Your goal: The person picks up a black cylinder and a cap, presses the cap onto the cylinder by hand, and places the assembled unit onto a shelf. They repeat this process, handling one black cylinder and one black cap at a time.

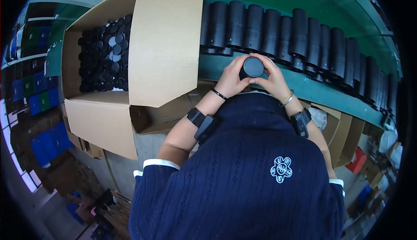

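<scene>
Between both hands I hold a black cylinder [253,67], its round end facing up; whether that end is a separate cap I cannot tell. My left hand [232,75] curves around its left side, and my right hand [274,78] wraps its right side, thumbs near the front edge. Just beyond my hands, black perforated tubes [254,29] stand in a long row on the green bench. To the left, an open cardboard box [163,44] contains many small round black discs [104,57], a few showing a paler grey face.
The green bench [343,101] runs from upper left to lower right, its edge close to my body. Open cardboard cartons [343,135] sit below it at the right. Blue bins [51,142] stand at the far left. A box flap [102,127] hangs toward my left arm.
</scene>
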### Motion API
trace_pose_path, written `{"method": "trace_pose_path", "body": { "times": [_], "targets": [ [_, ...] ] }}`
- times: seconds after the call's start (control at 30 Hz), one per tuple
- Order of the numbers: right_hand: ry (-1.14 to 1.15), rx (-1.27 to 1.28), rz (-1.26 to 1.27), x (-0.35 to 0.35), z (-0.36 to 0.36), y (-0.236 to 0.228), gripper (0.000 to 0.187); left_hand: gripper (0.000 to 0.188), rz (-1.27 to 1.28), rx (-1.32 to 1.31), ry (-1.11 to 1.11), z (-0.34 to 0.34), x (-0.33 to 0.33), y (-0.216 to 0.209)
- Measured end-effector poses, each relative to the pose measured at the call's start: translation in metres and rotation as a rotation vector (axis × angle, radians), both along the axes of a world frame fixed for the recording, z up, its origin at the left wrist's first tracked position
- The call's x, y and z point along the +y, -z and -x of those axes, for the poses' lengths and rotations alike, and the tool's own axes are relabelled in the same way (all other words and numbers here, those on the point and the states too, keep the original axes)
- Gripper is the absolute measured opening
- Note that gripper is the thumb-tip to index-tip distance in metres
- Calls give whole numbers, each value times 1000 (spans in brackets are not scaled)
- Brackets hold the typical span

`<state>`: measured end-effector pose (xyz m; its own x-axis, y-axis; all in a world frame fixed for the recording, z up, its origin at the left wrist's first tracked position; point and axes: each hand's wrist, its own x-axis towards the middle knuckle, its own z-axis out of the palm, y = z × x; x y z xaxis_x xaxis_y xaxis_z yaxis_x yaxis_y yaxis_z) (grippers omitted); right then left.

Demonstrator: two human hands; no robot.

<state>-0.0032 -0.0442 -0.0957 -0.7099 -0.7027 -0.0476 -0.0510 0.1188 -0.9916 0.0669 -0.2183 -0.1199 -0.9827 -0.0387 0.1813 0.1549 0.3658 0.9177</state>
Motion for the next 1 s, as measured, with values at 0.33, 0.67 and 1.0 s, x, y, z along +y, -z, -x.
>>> {"method": "trace_pose_path", "body": {
  "times": [0.33, 0.67, 1.0],
  "targets": [
    [36, -31, 8, -12, 0, -10, 68, 67, -364, -169, 119, 7, -17, 4],
    [61, -246, 157, -6, -2, 12, 73, 68, -81, -143, 24, 0, -2, 9],
    [176, -134, 102, -4, -13, 13, 64, 69, 30, -123, -9, 2, 8, 2]
  ]
}}
